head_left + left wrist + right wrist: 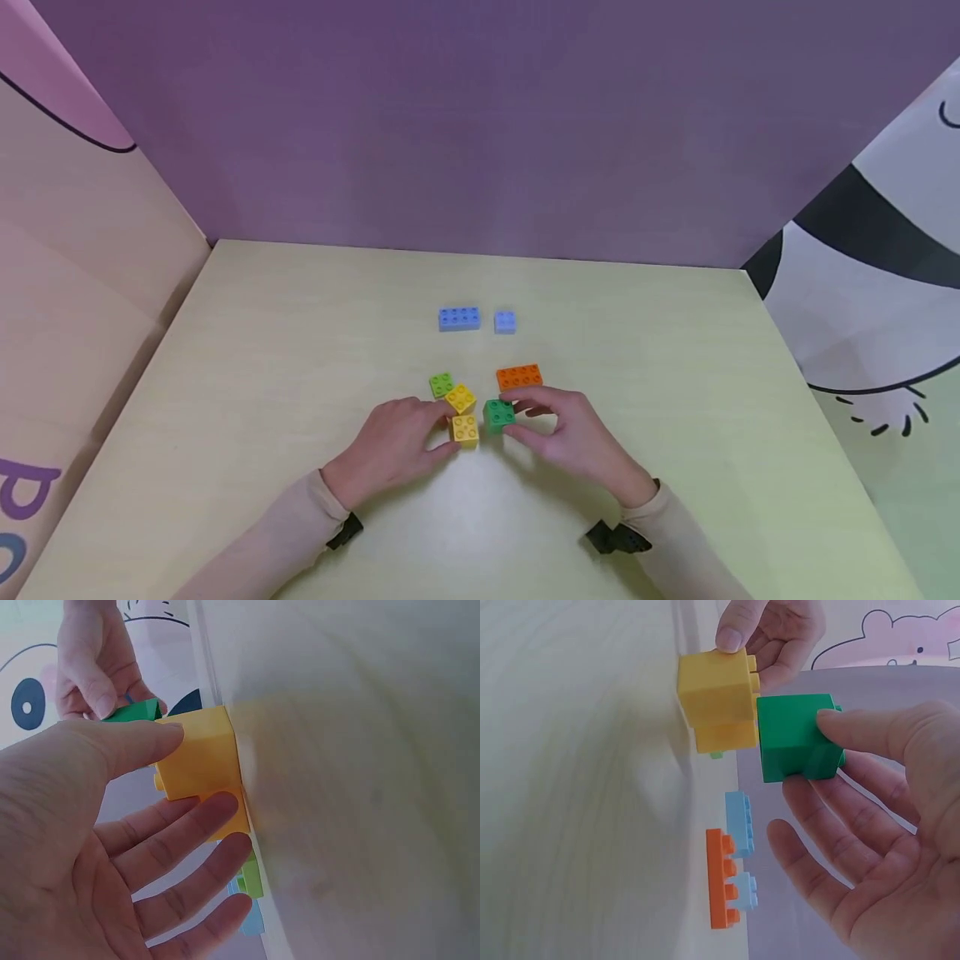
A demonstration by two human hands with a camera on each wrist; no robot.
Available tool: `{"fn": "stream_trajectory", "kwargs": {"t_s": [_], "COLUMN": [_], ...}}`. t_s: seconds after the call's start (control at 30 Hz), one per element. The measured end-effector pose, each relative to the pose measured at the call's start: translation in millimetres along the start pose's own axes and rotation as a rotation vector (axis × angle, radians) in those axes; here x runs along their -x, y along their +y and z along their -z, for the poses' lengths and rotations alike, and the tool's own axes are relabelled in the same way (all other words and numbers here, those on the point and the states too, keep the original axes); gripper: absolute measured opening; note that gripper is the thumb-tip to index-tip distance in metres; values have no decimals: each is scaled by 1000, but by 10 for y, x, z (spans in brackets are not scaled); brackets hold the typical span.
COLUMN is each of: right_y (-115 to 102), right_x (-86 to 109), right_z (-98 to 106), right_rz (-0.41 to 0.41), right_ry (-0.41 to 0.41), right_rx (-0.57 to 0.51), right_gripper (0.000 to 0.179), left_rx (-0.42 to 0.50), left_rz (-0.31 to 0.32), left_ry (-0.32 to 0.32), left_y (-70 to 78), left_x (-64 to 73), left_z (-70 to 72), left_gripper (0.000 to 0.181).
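My right hand (573,425) pinches a green 2x2 toy brick (498,414) between thumb and fingers. In the right wrist view the green brick (799,739) is raised off the table, right beside the yellow bricks. My left hand (397,442) holds the nearer yellow brick (465,430), its thumb on the near side and its fingers at the far side. A second yellow brick (461,398) sits turned just behind it, against the left fingertips. Past that lies a flat light green brick (442,384). Studs face up on all of them.
An orange 2x4 brick (519,377) lies just beyond my right fingers. Farther back are a long blue brick (459,319) and a small blue brick (505,322). The pale table (300,333) meets a purple wall (480,125) at its far edge.
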State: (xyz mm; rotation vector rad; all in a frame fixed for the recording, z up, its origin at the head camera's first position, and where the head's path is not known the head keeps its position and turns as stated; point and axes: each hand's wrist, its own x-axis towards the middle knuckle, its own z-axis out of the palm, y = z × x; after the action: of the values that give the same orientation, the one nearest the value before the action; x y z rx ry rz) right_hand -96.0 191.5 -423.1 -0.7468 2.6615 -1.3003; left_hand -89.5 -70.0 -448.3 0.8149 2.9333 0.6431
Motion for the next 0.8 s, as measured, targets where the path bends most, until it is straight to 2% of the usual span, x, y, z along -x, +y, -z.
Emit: {"fn": "stream_trajectory", "kwargs": {"t_s": [0.47, 0.8], "right_y": [-112, -141], "right_x": [-74, -124], "right_z": [-84, -170], "right_rz": [13, 30], "right_ry": [-16, -40], "right_rx": [-28, -47], "right_gripper": [34, 34], "left_rx": [-15, -11], "left_rz": [-46, -56], "left_ry": [11, 13], "left_y": [-6, -11], "left_x": [-4, -1], "left_z": [2, 10], "left_gripper": [36, 38]}}
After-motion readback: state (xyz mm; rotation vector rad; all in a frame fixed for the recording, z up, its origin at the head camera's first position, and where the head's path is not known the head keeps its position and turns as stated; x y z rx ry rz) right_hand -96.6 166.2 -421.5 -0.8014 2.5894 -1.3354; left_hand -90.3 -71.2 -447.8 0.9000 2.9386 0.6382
